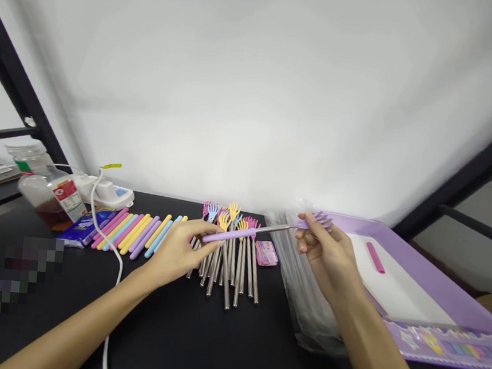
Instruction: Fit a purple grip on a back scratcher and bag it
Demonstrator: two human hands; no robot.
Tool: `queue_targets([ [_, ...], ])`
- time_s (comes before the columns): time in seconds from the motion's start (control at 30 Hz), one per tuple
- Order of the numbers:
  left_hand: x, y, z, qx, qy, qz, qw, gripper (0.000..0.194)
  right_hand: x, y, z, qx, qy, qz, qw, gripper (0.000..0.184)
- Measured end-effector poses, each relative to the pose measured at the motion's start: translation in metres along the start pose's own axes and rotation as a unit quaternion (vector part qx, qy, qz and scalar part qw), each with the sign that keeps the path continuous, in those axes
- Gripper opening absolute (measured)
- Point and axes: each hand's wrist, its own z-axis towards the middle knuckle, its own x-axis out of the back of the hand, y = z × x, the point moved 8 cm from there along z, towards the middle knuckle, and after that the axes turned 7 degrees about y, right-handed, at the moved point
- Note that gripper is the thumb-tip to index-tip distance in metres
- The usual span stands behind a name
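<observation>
A purple back scratcher (274, 228) spans the space between my hands, above the black table. My left hand (182, 245) is closed round its purple handle sleeve. My right hand (324, 243) pinches the other end, just by the purple claw-shaped head. Below lies a pile of metal back scratchers (230, 263) with pink, blue and yellow hand-shaped heads and bare steel rods. To the left of the pile, a row of coloured handle sleeves (138, 232) in pink, yellow, blue and purple lies side by side, partly behind my left hand.
Clear plastic bags (305, 293) lie under my right hand, beside a purple tray (449, 271) holding a pink tube (376, 258). Small pink cards (266, 253) sit near the pile. At left are a jar (45, 184), a blue packet (85, 228), a power strip (113, 195) and a white cable (119, 265).
</observation>
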Motion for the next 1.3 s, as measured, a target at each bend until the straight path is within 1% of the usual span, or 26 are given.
queue_targets([
  [0.07, -0.003, 0.004, -0.002, -0.012, -0.008, 0.003, 1.000, 0.022, -0.005, 0.001, -0.003, 0.011, -0.037, -0.031, 0.999, 0.034],
  [0.17, -0.008, 0.009, -0.004, 0.004, -0.052, -0.020, 0.998, 0.024, -0.015, 0.004, -0.011, -0.002, -0.137, -0.111, 0.984, 0.033],
  [0.27, -0.010, 0.006, -0.006, 0.056, -0.095, -0.055, 0.992, 0.030, -0.020, 0.004, -0.019, -0.015, -0.233, -0.200, 0.952, 0.028],
  [0.37, -0.008, 0.001, -0.005, 0.111, -0.101, -0.122, 0.981, 0.043, -0.020, 0.006, -0.023, -0.027, -0.292, -0.262, 0.919, 0.026],
  [0.43, -0.008, 0.000, -0.004, 0.141, -0.094, -0.204, 0.964, 0.052, -0.021, 0.009, -0.027, -0.028, -0.321, -0.297, 0.899, 0.025],
  [0.5, -0.010, 0.001, -0.004, 0.170, -0.097, -0.306, 0.932, 0.057, -0.022, 0.012, -0.029, -0.013, -0.340, -0.327, 0.882, 0.025],
  [0.53, -0.013, 0.002, -0.004, 0.190, -0.105, -0.360, 0.908, 0.061, -0.023, 0.012, -0.030, 0.001, -0.341, -0.339, 0.877, 0.025],
  [0.6, -0.018, 0.003, -0.006, 0.241, -0.112, -0.464, 0.845, 0.069, -0.025, 0.009, -0.030, 0.037, -0.329, -0.355, 0.874, 0.023],
  [0.67, -0.019, 0.002, -0.007, 0.281, -0.094, -0.545, 0.784, 0.075, -0.027, 0.005, -0.030, 0.072, -0.317, -0.363, 0.873, 0.023],
  [0.7, -0.019, 0.001, -0.007, 0.291, -0.079, -0.572, 0.763, 0.075, -0.028, 0.004, -0.031, 0.084, -0.313, -0.365, 0.873, 0.023],
  [0.73, -0.018, 0.000, -0.007, 0.296, -0.069, -0.587, 0.750, 0.075, -0.029, 0.003, -0.031, 0.094, -0.309, -0.367, 0.872, 0.024],
  [0.8, -0.020, -0.001, -0.008, 0.298, -0.068, -0.591, 0.747, 0.075, -0.030, 0.003, -0.031, 0.103, -0.303, -0.375, 0.870, 0.026],
  [0.87, -0.022, -0.003, -0.010, 0.297, -0.065, -0.578, 0.757, 0.075, -0.030, 0.006, -0.032, 0.106, -0.303, -0.387, 0.864, 0.027],
  [0.93, -0.022, -0.007, -0.011, 0.298, -0.048, -0.562, 0.770, 0.075, -0.031, 0.008, -0.032, 0.115, -0.308, -0.389, 0.861, 0.026],
  [1.0, -0.022, -0.011, -0.012, 0.302, -0.033, -0.546, 0.781, 0.074, -0.033, 0.009, -0.033, 0.130, -0.312, -0.381, 0.860, 0.025],
  [1.1, -0.022, -0.017, -0.012, 0.306, -0.025, -0.523, 0.795, 0.073, -0.033, 0.011, -0.033, 0.147, -0.311, -0.374, 0.861, 0.023],
  [1.2, -0.023, -0.020, -0.013, 0.308, -0.029, -0.507, 0.805, 0.072, -0.032, 0.013, -0.032, 0.153, -0.303, -0.375, 0.863, 0.022],
  [1.3, -0.024, -0.022, -0.013, 0.312, -0.028, -0.499, 0.808, 0.070, -0.034, 0.016, -0.033, 0.159, -0.305, -0.370, 0.863, 0.022],
])
